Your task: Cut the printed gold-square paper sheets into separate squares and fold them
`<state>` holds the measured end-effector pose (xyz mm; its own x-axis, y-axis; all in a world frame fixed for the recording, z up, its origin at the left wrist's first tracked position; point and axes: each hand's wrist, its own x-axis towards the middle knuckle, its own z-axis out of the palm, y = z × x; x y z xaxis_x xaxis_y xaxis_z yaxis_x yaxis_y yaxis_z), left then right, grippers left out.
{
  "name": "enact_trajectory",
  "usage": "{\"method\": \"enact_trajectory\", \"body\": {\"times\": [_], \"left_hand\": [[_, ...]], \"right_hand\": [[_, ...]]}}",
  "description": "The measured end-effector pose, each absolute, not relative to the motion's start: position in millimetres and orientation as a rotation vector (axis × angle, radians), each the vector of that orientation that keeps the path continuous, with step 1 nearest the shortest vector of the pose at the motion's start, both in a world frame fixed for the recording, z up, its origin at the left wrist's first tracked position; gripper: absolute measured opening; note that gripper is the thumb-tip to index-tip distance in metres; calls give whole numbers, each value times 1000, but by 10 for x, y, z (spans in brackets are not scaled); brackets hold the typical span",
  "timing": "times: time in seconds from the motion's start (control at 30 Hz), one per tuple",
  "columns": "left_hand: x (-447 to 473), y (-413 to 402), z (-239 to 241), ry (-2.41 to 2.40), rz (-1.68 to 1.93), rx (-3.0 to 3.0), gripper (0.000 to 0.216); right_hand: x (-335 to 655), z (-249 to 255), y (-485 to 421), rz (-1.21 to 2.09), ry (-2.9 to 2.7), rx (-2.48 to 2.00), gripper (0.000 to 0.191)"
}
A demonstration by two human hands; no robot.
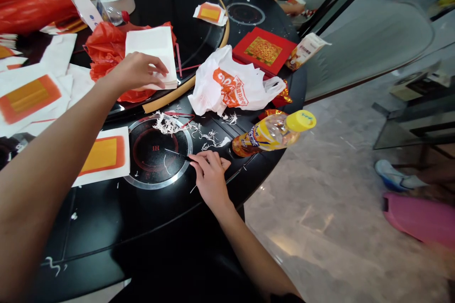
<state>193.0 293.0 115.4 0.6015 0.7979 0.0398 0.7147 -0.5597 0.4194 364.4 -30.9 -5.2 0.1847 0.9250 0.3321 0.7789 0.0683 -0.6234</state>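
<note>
At a round black table [71,227], a person's left hand [137,73] is resting on a stack of white paper [151,45], its fingers [156,68] spread across the top and curving toward the far edge; whether the thumb is gripping from beneath cannot be told. The right hand [209,175] is pinching a thin stick [176,154] between thumb and fingers, its pale tip reaching over a round induction hob [156,165] set into the tabletop. White shreds [168,125] are lying across the hob's rim and scattering toward a white plastic bag [227,87] with orange print. A sheet with an orange-and-yellow print [103,156] is lying just left of the hob, and a bottle with a yellow cap [273,132] is lying on its side just beyond the right hand. A red box [263,49] is sitting behind the bag, while red plastic [103,57] is bunching beneath the stack.
</note>
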Motion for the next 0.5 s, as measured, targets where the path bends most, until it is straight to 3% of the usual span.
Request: {"method": "enact_trajectory", "body": {"times": [0.2, 0.5], "left_hand": [[1962, 2909, 1189, 1237, 263, 2498, 29], [1942, 2918, 1155, 1217, 274, 2543, 34]], "right_hand": [[3647, -52, -305, 234, -1631, -1720, 18], [3652, -57, -311, 244, -1629, -1732, 18]]}}
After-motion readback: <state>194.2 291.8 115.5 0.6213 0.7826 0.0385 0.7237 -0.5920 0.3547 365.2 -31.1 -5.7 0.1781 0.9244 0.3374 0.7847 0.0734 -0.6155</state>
